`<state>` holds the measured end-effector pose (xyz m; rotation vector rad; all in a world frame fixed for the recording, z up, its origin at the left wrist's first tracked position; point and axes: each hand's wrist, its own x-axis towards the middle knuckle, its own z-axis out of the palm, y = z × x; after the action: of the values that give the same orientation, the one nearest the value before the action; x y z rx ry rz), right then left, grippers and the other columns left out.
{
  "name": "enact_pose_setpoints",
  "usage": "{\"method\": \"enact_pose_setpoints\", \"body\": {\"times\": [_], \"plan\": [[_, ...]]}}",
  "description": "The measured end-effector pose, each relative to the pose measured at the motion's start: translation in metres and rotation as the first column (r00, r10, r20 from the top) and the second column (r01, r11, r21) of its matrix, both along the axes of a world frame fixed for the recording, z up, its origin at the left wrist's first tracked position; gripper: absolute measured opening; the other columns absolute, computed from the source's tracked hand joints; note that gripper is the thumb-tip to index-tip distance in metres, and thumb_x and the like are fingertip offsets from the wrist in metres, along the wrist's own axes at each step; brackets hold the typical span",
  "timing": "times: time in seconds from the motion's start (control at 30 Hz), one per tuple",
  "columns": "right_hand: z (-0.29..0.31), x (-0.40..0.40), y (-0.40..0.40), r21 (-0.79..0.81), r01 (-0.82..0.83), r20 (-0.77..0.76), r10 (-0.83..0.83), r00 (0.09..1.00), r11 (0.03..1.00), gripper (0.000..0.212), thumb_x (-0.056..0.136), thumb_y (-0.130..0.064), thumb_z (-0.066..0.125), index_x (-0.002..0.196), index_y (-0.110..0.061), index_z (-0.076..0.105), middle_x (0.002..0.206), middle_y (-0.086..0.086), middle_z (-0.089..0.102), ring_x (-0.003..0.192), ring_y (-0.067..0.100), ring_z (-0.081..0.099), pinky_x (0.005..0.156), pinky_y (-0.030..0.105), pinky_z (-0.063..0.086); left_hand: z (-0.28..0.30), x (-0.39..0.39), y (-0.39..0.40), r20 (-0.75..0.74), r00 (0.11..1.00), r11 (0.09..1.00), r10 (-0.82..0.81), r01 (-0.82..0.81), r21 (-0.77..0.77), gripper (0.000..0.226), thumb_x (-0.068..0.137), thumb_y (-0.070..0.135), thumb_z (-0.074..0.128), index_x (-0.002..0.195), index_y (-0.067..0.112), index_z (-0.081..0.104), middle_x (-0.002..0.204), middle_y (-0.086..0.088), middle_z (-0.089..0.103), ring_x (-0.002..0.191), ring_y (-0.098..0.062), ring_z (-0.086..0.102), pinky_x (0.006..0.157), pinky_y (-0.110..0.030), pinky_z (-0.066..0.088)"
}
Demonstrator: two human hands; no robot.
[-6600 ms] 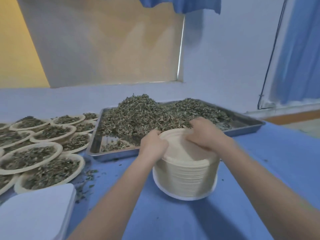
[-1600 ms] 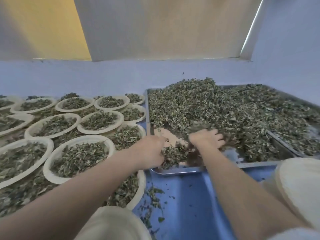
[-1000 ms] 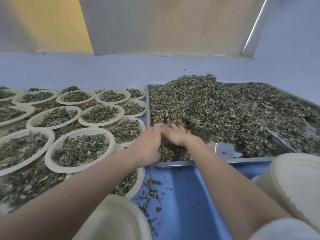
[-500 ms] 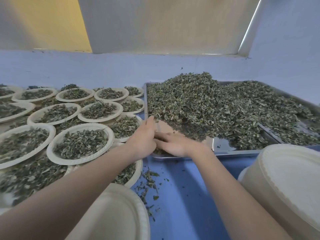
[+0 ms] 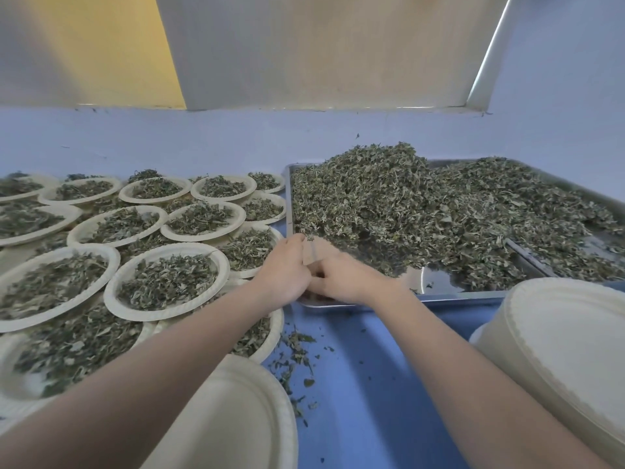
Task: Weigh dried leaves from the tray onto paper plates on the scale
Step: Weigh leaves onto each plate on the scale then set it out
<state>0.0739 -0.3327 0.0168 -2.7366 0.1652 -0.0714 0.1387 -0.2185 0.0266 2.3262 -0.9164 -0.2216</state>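
A steel tray (image 5: 449, 294) at the right holds a big heap of dried leaves (image 5: 406, 204). My left hand (image 5: 285, 269) and my right hand (image 5: 341, 277) are cupped together at the tray's near left corner, closed around a scoop of leaves that is mostly hidden between the palms. An empty paper plate (image 5: 243, 414) lies at the bottom centre, partly under my left forearm. The scale is not visible.
Several filled paper plates (image 5: 165, 279) cover the table at left, overlapping each other. A tall stack of empty paper plates (image 5: 558, 350) stands at the right edge. Loose leaf crumbs (image 5: 294, 357) lie on the blue cloth between plates and tray.
Both hands have drawn together at the tray's near left corner, gathering leaves that lay there. The bare steel patch in front of the heap has grown.
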Motion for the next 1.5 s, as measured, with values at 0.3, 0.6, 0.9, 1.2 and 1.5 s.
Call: {"method": "enact_pose_setpoints", "body": {"times": [0.3, 0.6, 0.9, 1.2, 1.5], "plan": [[0.018, 0.025, -0.036, 0.409, 0.595, 0.195, -0.703, 0.683, 0.692, 0.045, 0.099, -0.042, 0.031, 0.068, -0.015, 0.051, 0.06, -0.003, 0.045, 0.048, 0.011, 0.035, 0.047, 0.023, 0.028, 0.023, -0.014, 0.013, -0.158, 0.987, 0.989, 0.021, -0.044, -0.144, 0.041, 0.1, 0.015, 0.034, 0.141, 0.01, 0.035, 0.101, 0.003, 0.057, 0.084, -0.011, 0.055, 0.067, -0.025, 0.039], [0.065, 0.004, 0.045, 0.905, -0.146, -0.133, -0.593, 0.794, -0.399, 0.036, 0.1, -0.033, 0.041, 0.069, -0.013, 0.042, 0.043, 0.0, 0.044, 0.029, 0.009, 0.034, 0.031, 0.014, 0.027, 0.049, -0.038, 0.058, -0.508, 0.852, 0.879, 0.123, -0.331, -0.343, 0.034, 0.1, 0.013, 0.035, 0.067, 0.017, 0.041, 0.082, -0.008, 0.052, 0.083, -0.024, 0.056, 0.093, -0.041, 0.047], [0.058, -0.065, 0.174, 0.992, -0.026, 0.065, -0.316, 0.947, 0.126, 0.027, 0.089, -0.049, 0.055, 0.089, -0.026, 0.068, 0.066, -0.005, 0.069, 0.053, 0.01, 0.063, 0.05, 0.022, 0.05, 0.05, -0.073, 0.166, -0.677, 0.721, 0.611, 0.149, -0.605, -0.51, 0.038, 0.102, 0.037, 0.034, 0.106, 0.004, 0.051, 0.093, -0.012, 0.063, 0.081, -0.027, 0.064, 0.068, -0.032, 0.053], [0.03, -0.093, 0.177, 0.025, -0.383, -0.057, 0.384, 0.922, 0.923, 0.077, 0.076, -0.079, -0.003, 0.143, -0.053, 0.027, 0.158, -0.009, 0.019, 0.146, 0.017, 0.011, 0.117, 0.052, 0.008, 0.045, -0.088, 0.215, -0.598, 0.755, 0.575, 0.269, -0.624, -0.529, 0.036, 0.103, 0.03, 0.034, 0.122, 0.004, 0.05, 0.116, -0.013, 0.059, 0.098, -0.027, 0.062, 0.084, -0.033, 0.052], [0.028, -0.097, 0.175, 0.335, -0.28, 0.227, 0.211, 0.951, 0.9, 0.053, 0.096, -0.056, 0.012, 0.145, -0.045, 0.029, 0.154, -0.019, 0.025, 0.142, 0.004, 0.019, 0.115, 0.029, 0.014, 0.02, -0.093, 0.213, -0.409, 0.844, 0.653, 0.345, -0.529, -0.541, 0.032, 0.099, 0.039, 0.035, 0.117, 0.021, 0.054, 0.113, 0.0, 0.061, 0.103, -0.02, 0.061, 0.097, -0.045, 0.048]]}}
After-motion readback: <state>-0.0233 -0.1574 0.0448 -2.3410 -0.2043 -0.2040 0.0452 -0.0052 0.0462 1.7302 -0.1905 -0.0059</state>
